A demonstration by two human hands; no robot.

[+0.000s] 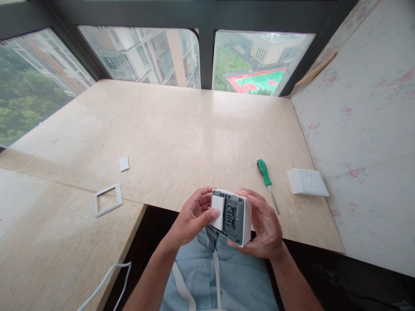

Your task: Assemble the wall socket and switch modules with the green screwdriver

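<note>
A switch box with a white body and dark grey inner face is held above my lap, tilted toward me. One white rocker plate covers the left part of that face; the right part shows bare grey mechanism and a screw. My left hand grips the box's left side, its thumb on the rocker plate. Around the right side and back of the box my right hand is wrapped, some fingertips hidden behind it.
A green screwdriver and a white socket box lie to the right on the stone sill. Leftward are a small white plate, a white frame and a white cable. Windows stand behind; a papered wall bounds the right.
</note>
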